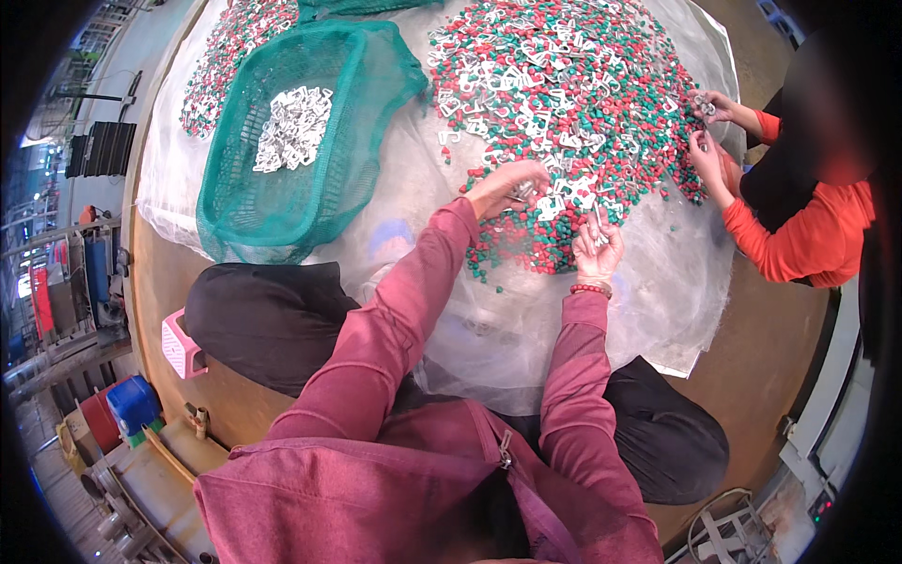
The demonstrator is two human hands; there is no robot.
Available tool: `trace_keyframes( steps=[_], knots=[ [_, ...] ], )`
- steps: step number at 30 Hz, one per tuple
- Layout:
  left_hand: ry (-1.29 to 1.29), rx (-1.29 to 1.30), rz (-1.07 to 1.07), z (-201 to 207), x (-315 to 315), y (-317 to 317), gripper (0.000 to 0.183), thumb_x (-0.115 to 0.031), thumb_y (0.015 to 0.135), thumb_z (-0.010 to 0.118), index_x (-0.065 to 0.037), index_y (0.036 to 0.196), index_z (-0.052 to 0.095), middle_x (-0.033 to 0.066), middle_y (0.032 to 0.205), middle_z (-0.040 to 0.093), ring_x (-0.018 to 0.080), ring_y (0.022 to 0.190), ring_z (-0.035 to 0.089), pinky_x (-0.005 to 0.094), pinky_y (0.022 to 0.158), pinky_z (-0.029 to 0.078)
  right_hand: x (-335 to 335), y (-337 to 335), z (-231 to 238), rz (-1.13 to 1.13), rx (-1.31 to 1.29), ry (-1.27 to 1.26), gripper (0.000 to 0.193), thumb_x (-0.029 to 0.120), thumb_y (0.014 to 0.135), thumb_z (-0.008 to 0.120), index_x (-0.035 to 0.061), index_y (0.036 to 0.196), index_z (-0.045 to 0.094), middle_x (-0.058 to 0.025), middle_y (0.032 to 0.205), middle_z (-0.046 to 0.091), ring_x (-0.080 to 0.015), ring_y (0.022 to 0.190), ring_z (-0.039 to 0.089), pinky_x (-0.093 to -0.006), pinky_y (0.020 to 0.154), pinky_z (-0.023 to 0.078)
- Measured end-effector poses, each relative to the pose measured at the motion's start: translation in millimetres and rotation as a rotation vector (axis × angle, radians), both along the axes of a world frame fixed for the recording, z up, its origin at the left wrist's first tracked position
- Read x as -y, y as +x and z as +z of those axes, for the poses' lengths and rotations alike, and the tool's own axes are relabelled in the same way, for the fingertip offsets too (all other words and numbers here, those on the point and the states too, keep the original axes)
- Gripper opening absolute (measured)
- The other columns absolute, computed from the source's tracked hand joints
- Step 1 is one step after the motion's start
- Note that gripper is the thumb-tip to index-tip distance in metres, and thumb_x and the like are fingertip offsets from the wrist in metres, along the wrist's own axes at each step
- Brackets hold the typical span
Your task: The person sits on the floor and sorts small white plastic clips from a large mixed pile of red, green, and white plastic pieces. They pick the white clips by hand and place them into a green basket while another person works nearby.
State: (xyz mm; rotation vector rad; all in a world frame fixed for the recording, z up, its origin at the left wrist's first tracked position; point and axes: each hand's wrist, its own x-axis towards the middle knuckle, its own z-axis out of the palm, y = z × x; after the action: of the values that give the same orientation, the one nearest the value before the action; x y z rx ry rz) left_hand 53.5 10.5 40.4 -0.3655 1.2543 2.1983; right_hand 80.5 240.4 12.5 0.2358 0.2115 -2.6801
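A broad heap of small red and green pieces [540, 249], mixed with white hook-shaped plastic clips [568, 193], lies on a translucent sheet in front of me. At the heap's near left edge, my left hand [510, 188] is curled around several white clips. My right hand [598, 252] is a little nearer and to the right, palm partly turned up. Its fingers close on white clips at the heap's near edge. Left of the heap stands a green basket [214, 179] lined with green netting, and a pile of white clips [294, 129] lies in it.
On the right, a co-worker in an orange sleeve [794, 235] has both hands at the heap's right edge. Another heap of mixed pieces [209, 80] lies beyond the basket. A pink stool [180, 346] stands by my left knee. Translucent sheeting [676, 282] covers the work surface.
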Motion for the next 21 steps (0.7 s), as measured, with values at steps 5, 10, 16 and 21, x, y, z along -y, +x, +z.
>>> trace_keyframes(
  steps=[5, 10, 16, 21],
  knots=[
    [-1.358, -0.816, -0.615, -46.2, -50.9, 1.5, 0.031, -0.022, 0.076, 0.067, -0.010, 0.104, 0.061, 0.0116, 0.087, 0.061, 0.0240, 0.071, 0.063, 0.0383, 0.060, 0.051, -5.0, -2.5, 3.1, -0.058, -0.037, 0.115, 0.051, -0.003, 0.074, 0.046, 0.0026, 0.125, 0.045, -0.0076, 0.071, 0.047, -0.0119, 0.044, 0.037, -0.0230, 0.038, 0.032],
    [-1.447, -0.812, -0.538, -47.7, -48.6, 3.8, 0.030, -0.028, 0.079, 0.062, -0.010, 0.103, 0.062, 0.0153, 0.094, 0.062, 0.0311, 0.080, 0.063, 0.0439, 0.073, 0.050, -11.8, -1.4, 3.3, -0.223, 0.125, 0.392, 0.044, 0.003, 0.074, 0.053, -0.0009, 0.118, 0.048, -0.0101, 0.075, 0.052, -0.0236, 0.064, 0.051, -0.0262, 0.048, 0.043],
    [-0.889, -0.393, -0.291, -12.2, -3.7, 0.1, 0.034, -0.033, 0.083, 0.064, -0.012, 0.109, 0.066, 0.0108, 0.091, 0.068, 0.0182, 0.083, 0.064, 0.0315, 0.076, 0.048, 3.6, -9.7, 2.8, 0.063, 0.098, 0.521, 0.034, 0.023, 0.089, 0.057, -0.0015, 0.112, 0.053, -0.0120, 0.086, 0.063, -0.0217, 0.073, 0.063, -0.0269, 0.056, 0.053],
    [-0.664, -0.310, -0.042, -11.3, 8.1, 2.7, 0.031, -0.025, 0.081, 0.066, -0.008, 0.107, 0.067, 0.0073, 0.090, 0.069, 0.0151, 0.079, 0.063, 0.0307, 0.073, 0.048, 44.9, -4.1, 2.2, 0.259, 0.146, 0.766, 0.038, 0.030, 0.089, 0.059, 0.0002, 0.112, 0.055, -0.0080, 0.086, 0.064, -0.0175, 0.071, 0.065, -0.0246, 0.058, 0.054]
  ],
)
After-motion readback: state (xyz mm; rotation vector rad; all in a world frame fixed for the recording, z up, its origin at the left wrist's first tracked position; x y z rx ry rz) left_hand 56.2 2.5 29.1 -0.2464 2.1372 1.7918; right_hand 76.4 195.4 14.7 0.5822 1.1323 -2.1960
